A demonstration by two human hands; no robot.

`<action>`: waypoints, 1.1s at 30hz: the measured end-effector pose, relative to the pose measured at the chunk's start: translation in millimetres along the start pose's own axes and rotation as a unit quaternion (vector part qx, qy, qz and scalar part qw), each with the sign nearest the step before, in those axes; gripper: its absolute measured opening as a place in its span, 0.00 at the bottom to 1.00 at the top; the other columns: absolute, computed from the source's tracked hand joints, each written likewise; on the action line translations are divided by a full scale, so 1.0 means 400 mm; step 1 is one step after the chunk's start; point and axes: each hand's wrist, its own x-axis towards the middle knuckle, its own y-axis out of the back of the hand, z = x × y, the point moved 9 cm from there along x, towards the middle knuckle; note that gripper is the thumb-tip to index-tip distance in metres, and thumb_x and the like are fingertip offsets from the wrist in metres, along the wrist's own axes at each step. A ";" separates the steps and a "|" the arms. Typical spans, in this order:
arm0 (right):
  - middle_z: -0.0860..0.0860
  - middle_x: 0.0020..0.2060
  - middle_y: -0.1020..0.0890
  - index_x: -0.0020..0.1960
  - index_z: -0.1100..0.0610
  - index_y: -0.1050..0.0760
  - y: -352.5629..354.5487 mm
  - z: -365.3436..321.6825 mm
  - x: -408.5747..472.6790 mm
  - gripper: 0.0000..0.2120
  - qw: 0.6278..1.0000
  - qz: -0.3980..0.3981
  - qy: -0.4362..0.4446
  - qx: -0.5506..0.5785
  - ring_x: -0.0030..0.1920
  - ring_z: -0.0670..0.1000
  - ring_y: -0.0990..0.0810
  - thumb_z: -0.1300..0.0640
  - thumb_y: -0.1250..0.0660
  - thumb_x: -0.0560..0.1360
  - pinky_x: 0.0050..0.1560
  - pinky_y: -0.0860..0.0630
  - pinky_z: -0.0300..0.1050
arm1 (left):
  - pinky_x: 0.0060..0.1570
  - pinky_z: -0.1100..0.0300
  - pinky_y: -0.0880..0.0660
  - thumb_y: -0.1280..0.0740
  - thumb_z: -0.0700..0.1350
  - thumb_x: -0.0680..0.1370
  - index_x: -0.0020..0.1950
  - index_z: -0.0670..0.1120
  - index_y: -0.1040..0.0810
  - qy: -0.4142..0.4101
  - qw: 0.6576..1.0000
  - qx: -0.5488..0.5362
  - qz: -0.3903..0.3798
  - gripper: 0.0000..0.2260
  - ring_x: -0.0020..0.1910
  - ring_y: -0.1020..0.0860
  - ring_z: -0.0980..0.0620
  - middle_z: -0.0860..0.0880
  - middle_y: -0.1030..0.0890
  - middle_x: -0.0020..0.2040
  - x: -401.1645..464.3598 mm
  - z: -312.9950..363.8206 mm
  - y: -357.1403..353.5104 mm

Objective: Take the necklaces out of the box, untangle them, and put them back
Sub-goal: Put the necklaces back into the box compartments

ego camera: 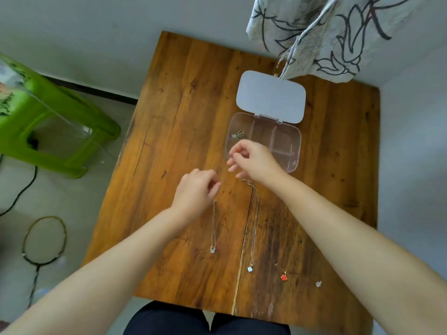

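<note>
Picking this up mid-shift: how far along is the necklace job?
Done: four necklaces lie straightened on the table, with butterfly, pale blue, red and clear pendants. In hand: left hand and right hand hover near the open box; whether they grip anything is unclear. Left: one tangled necklace inside, then returning all.

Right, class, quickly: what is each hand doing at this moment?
Left hand: fingers curled at the top of the butterfly necklace; grip cannot be told.
Right hand: fingers loosely pinched over the box; holding anything cannot be told.

green stool [48,122], badminton racket [44,240] and cable [24,189] on floor
</note>
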 end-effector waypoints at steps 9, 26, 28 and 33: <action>0.57 0.61 0.27 0.60 0.59 0.27 -0.253 0.031 -0.081 0.12 0.791 -0.164 0.312 -0.500 0.57 0.57 0.28 0.61 0.40 0.77 0.50 0.25 0.52 | 0.52 0.59 0.30 0.41 0.57 0.77 0.56 0.48 0.28 0.090 0.988 0.101 -0.073 0.15 0.52 0.28 0.51 0.50 0.24 0.52 -0.274 -0.036 -0.149; 0.51 0.49 0.23 0.41 0.54 0.31 -0.212 0.041 -0.079 0.04 0.936 -0.177 0.112 -0.285 0.51 0.54 0.24 0.57 0.38 0.74 0.50 0.26 0.47 | 0.43 0.63 0.24 0.34 0.41 0.77 0.46 0.42 0.24 0.038 0.997 -0.062 -0.037 0.02 0.42 0.25 0.54 0.49 0.23 0.44 -0.261 -0.059 -0.130; 0.48 0.57 0.21 0.39 0.52 0.31 -0.140 0.051 -0.082 0.07 0.986 -0.133 0.035 -0.099 0.58 0.48 0.24 0.59 0.38 0.75 0.58 0.28 0.43 | 0.45 0.68 0.26 0.36 0.42 0.78 0.47 0.44 0.24 0.114 0.982 -0.152 0.003 0.02 0.44 0.24 0.57 0.52 0.23 0.44 -0.232 -0.075 -0.088; 0.58 0.59 0.20 0.40 0.58 0.31 -0.010 0.053 -0.090 0.11 0.906 -0.092 -0.064 0.407 0.62 0.55 0.22 0.67 0.44 0.79 0.63 0.25 0.49 | 0.39 0.71 0.25 0.36 0.41 0.78 0.43 0.44 0.25 0.115 0.952 -0.285 -0.003 0.04 0.36 0.20 0.60 0.51 0.18 0.36 -0.082 0.024 -0.021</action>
